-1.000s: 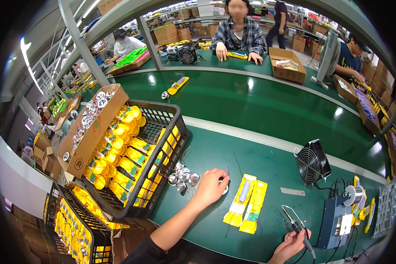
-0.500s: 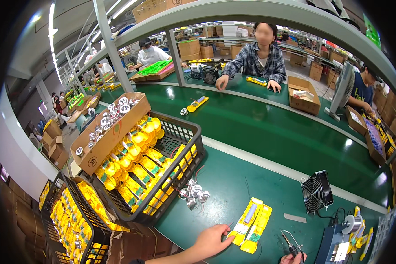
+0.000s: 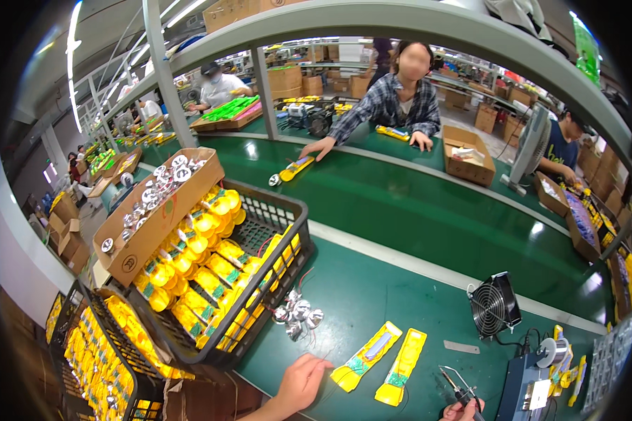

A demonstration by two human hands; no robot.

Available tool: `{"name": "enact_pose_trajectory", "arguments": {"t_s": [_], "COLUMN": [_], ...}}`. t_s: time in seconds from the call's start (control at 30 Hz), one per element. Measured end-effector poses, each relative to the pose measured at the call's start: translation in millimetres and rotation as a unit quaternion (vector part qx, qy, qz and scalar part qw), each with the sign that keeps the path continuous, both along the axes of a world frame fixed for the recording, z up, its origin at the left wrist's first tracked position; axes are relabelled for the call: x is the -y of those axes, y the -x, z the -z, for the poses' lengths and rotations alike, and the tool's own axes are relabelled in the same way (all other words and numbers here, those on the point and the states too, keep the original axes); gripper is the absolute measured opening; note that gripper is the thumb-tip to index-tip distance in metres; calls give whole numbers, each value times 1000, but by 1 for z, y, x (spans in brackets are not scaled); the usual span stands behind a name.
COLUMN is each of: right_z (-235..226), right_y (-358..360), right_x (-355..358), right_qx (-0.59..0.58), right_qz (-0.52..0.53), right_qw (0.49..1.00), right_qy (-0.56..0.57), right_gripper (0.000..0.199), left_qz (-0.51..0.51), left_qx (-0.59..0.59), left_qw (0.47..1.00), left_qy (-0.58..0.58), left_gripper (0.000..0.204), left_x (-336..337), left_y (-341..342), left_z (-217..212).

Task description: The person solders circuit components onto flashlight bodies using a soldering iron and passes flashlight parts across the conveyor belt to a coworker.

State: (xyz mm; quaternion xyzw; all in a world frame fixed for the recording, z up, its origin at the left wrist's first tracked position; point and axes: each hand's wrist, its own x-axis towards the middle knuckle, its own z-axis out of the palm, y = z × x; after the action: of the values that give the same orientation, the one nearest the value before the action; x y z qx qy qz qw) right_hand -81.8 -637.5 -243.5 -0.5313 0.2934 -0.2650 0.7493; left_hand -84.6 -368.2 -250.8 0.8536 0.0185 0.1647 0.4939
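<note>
Fingers of the left hand [image 3: 298, 382] lie spread and relaxed on the green table [image 3: 372, 295], holding nothing. At about 1 o'clock from these fingers, just beside them but apart, lies a yellow half-shell [image 3: 367, 354] with a grey part and a green patch inside it. A second yellow half-shell [image 3: 402, 365] lies beside the first one, a little further to 3 o'clock. At 12 o'clock from the fingers, near them, sits a small heap of round silver parts [image 3: 296, 316] with thin wires.

Only the top of the right hand [image 3: 463, 410] shows at the lower edge; its fingers are closed around a thin soldering iron [image 3: 456, 384], whose tip points to 11 o'clock.

Further out, at 10 o'clock from the left hand, stands a black plastic crate [image 3: 260, 274] full of yellow parts with green patches. On its far rim rests a long brown cardboard box [image 3: 147, 228] with silver round parts inside and a round mark on its side. A second black crate [image 3: 112, 358] with yellow parts stands lower, at 9 o'clock. At 2 o'clock stands a small black fan [image 3: 495, 306], and past it a blue box-shaped device [image 3: 523, 386].
</note>
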Motion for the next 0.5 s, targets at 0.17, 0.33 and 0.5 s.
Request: {"name": "enact_pose_trajectory", "arguments": {"t_s": [0.17, 0.33, 0.5], "right_z": [-4, 0, -2], "right_y": [-1, -5, -8], "right_x": [-6, -3, -4], "right_qx": [24, 65, 92], "right_qz": [12, 5, -30], "right_qw": [1000, 997, 994], "right_qy": [-4, -46, -55], "right_gripper": [15, 10, 9], "left_qz": [-49, -40, -43], "left_qx": [-4, -36, 4], "left_qw": [998, 998, 999], "left_qy": [24, 32, 15], "left_gripper": [16, 11, 8], "left_x": [6, 6, 17], "left_y": [0, 1, 2], "left_z": [-4, 2, -3]}}
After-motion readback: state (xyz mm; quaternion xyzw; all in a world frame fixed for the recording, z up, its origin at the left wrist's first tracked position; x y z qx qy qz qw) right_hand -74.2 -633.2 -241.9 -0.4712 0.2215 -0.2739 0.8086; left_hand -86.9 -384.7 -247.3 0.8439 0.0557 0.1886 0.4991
